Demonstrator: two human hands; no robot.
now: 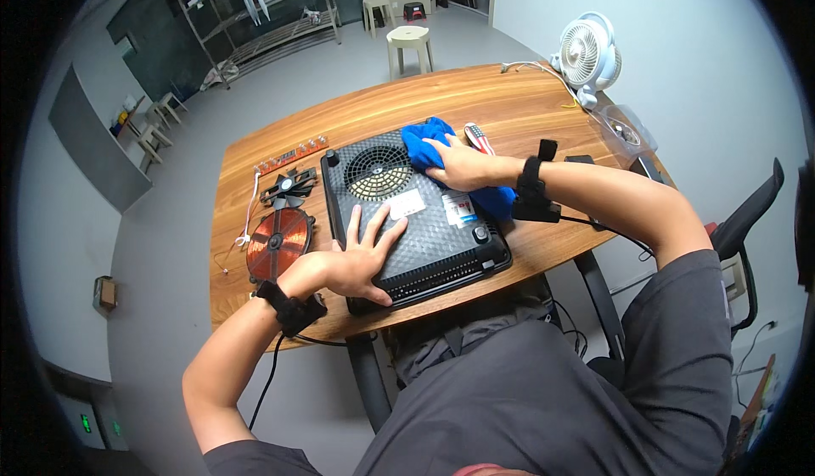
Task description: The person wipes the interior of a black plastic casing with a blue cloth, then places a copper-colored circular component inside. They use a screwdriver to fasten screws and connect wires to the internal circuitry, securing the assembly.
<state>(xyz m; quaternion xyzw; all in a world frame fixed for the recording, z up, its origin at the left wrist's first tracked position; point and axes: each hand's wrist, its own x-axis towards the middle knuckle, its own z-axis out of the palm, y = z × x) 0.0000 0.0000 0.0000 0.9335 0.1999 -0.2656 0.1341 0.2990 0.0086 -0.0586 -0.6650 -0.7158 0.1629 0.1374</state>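
Observation:
A black plastic appliance casing (429, 247), probably an induction cooker's underside, lies on the table with its round vent grille (378, 173) facing up. My left hand (361, 259) rests on its near left part with fingers spread, holding nothing. Toward the far right corner of the casing, my right hand (463, 163) presses on a bunched blue cloth (418, 142), fingers bent over it. More of the cloth hangs past the casing's right side, below my wrist. A copper coil disc (278, 240), a small black fan (289, 189) and a narrow orange circuit board (290, 155) lie left of the casing.
Beyond my right hand lies a flag-patterned handheld tool (479, 139). At the table's far right stand a white desk fan (584, 56) and a clear plastic container (628, 132). Cables trail from the straps on both wrists. A black chair (747, 221) sits to the right.

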